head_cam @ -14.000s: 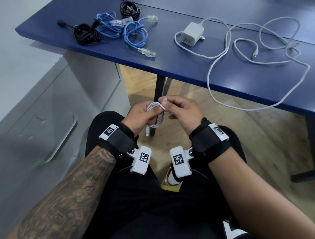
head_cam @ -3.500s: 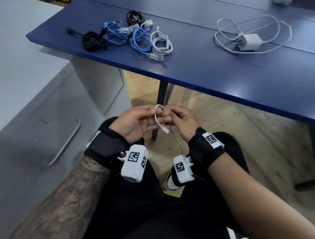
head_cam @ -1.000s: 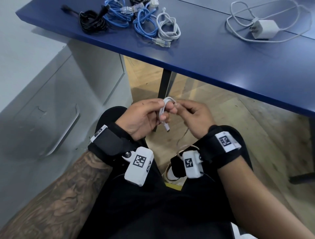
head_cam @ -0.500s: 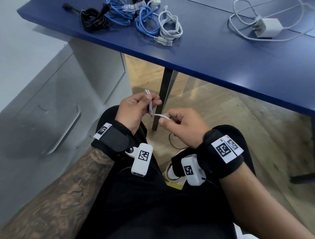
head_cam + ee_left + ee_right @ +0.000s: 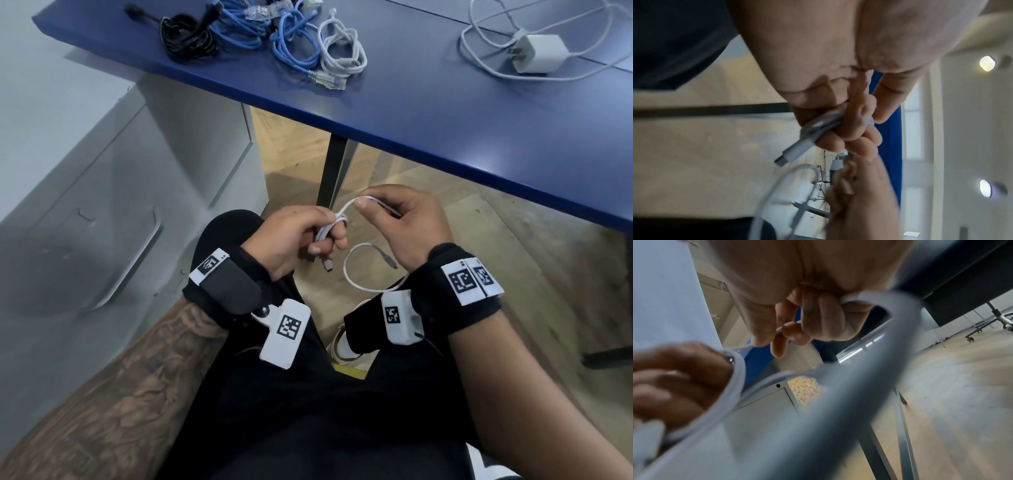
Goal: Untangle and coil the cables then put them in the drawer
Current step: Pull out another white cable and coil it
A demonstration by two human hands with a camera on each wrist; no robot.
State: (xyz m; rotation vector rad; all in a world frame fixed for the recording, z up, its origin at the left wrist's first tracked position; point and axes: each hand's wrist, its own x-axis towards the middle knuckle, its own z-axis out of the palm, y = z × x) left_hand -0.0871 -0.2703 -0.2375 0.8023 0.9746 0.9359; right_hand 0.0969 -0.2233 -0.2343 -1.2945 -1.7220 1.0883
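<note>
A short white cable (image 5: pixel 349 274) hangs between both hands over my lap. My left hand (image 5: pixel 301 236) grips a folded turn of it, and one plug (image 5: pixel 791 154) sticks out below the fingers. My right hand (image 5: pixel 400 222) pinches the cable's upper run (image 5: pixel 349 205) between thumb and finger, while a loose loop (image 5: pixel 838 386) droops under the wrist with the other plug (image 5: pixel 388 260). On the blue table (image 5: pixel 445 120) lie a black coil (image 5: pixel 188 37), blue coils (image 5: pixel 291 44), a white coil (image 5: pixel 342 51) and a white charger (image 5: pixel 537 54) with its cable.
A grey metal drawer cabinet (image 5: pixel 102 205) with a handle (image 5: pixel 137 267) stands to my left, its drawers closed. A black table leg (image 5: pixel 332 171) rises just beyond my hands. Wooden floor (image 5: pixel 513 274) lies below, and an office chair base (image 5: pixel 995 319) stands off to the right.
The right hand has lifted and drawn the cable up and right, forming a loop. The left hand has closed round a fold, with a plug now hanging below it.
</note>
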